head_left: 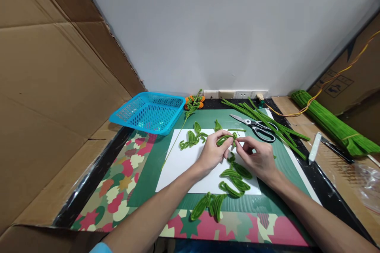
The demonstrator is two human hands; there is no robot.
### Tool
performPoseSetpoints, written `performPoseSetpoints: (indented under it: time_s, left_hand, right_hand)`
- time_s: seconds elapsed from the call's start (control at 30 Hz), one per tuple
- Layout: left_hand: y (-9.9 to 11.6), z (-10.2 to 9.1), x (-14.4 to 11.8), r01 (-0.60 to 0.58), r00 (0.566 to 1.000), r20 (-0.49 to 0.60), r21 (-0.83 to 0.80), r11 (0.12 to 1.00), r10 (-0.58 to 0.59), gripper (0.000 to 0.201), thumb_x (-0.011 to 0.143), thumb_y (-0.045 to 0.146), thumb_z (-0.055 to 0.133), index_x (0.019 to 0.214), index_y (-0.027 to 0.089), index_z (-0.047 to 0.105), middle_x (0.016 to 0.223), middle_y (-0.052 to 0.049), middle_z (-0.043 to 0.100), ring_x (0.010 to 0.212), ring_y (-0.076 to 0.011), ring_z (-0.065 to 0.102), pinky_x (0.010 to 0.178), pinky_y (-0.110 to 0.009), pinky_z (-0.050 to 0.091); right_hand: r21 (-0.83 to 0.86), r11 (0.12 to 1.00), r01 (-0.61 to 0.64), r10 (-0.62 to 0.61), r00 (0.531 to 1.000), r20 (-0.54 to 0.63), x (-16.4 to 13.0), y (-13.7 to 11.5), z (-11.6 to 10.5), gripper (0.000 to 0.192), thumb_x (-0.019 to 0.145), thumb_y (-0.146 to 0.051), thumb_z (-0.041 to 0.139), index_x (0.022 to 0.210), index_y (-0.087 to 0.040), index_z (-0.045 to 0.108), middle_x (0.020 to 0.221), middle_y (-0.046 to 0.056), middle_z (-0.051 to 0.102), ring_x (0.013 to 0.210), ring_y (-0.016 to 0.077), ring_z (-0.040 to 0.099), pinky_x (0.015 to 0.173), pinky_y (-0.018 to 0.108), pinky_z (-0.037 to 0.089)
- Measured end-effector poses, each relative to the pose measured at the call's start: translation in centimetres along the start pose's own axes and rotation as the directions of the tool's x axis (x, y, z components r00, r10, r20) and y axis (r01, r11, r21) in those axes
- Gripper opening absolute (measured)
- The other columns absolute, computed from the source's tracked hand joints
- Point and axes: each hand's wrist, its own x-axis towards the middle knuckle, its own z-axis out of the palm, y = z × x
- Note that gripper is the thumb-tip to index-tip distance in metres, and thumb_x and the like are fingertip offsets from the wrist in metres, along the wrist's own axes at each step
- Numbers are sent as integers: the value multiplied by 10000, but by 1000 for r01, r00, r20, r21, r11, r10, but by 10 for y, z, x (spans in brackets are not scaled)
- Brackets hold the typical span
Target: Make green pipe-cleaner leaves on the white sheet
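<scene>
Above the white paper (178,170), my left hand (212,148) pinches a green pipe-cleaner leaf (224,139) between thumb and fingers. My right hand (257,154) closes its thumb and forefinger on the curled end of the same piece, so both hands meet there. Several finished pipe-cleaner leaves (240,184) lie on the paper just below my hands. More leaves (200,206) rest near the front edge of the mat, and another group (191,138) is left of my left hand. The fingertips partly hide the held piece.
Scissors (252,123) and loose green pipe cleaners (267,120) lie behind my right hand. A blue basket (175,120) stands back left beside a stem with orange flowers (194,102). At right are a pipe-cleaner bundle (335,122), a white stick-like object (314,147) and a yellow cable (329,83).
</scene>
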Motion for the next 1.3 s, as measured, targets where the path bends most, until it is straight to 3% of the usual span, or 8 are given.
performPoseSetpoints:
  time_s: [0.27,0.47,0.6,0.7,0.8,1.03,1.2,1.3]
  left_hand:
    - [2,-6,3,50,998,38,-45,998,-48,338,935,481,678,1055,171,614,492,68,563,325,-73,399,329,-161,294]
    - [3,-8,2,83,991,108,-64,994,-76,338,942,478,671,1052,161,629,525,50,579,344,-73,418,342,-169,303]
    - [2,-8,2,57,989,141,-71,996,-47,342,954,485,669,1046,158,636,539,53,563,380,-66,425,372,-165,303]
    - [3,-9,2,51,985,168,-81,995,-37,358,944,499,685,1030,154,650,553,49,561,401,-67,442,379,-166,300]
    - [3,-9,2,54,985,170,-86,995,-39,378,946,511,683,1055,151,656,542,46,571,388,-63,421,378,-166,290]
    - [0,-8,1,30,989,143,-39,999,-24,441,949,555,667,1094,139,664,516,50,559,365,-62,401,380,-168,282]
    - [3,-9,2,41,986,166,-56,998,-31,359,969,516,646,1012,160,629,528,49,564,368,-65,410,376,-167,293]
    - [3,-10,3,71,975,213,-59,996,-57,374,955,533,660,1001,162,636,554,42,578,371,-62,418,372,-171,291]
  right_hand:
    - [-149,955,258,-254,966,49,7,12,-8,144,983,-158,618,1014,-145,758,573,-32,680,411,94,548,477,231,405]
    - [-148,918,367,-336,921,197,12,21,-19,356,1020,-122,539,1316,-188,724,687,-10,729,476,96,558,506,229,394]
    - [-163,928,334,-293,927,235,11,27,-20,365,1034,-137,542,1337,-213,731,711,1,721,525,103,596,515,219,414]
    - [-62,957,283,-265,941,211,12,28,-20,359,1043,-132,548,1328,-240,738,957,57,795,744,140,732,634,220,537]
    - [38,972,231,-234,951,202,14,27,-19,353,1035,-145,575,1321,-267,742,1147,83,788,948,186,771,762,264,613]
    - [109,978,176,-197,953,230,17,29,-18,286,1024,-203,631,1268,-276,763,1174,81,783,965,199,780,749,277,640]
    - [5,963,268,-264,946,186,15,28,-18,310,1043,-180,602,1309,-258,741,1177,91,790,966,194,782,803,280,631]
    - [-77,944,322,-306,937,168,14,29,-21,288,1049,-182,592,1264,-264,765,1145,87,799,851,163,778,716,247,605]
